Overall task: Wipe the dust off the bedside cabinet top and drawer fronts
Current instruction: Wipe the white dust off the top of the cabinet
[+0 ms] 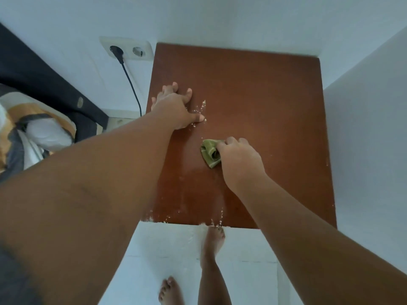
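The brown bedside cabinet top [264, 102] fills the middle of the head view, seen from above. My left hand [176, 106] rests flat on its left side, fingers spread, with pale crumbs of dust [201, 108] just beside the thumb. My right hand [239, 160] grips a bunched green cloth [210, 153] and presses it onto the top, slightly right of and below the left hand. More pale dust specks [217, 222] lie along the front edge. The drawer fronts are hidden below the top.
A white wall socket [127, 48] with a black plug and cable [132, 86] sits left of the cabinet. A bed with dark and patterned bedding [33, 119] is at the far left. White walls enclose the back and right. My bare feet [212, 241] stand on the white floor.
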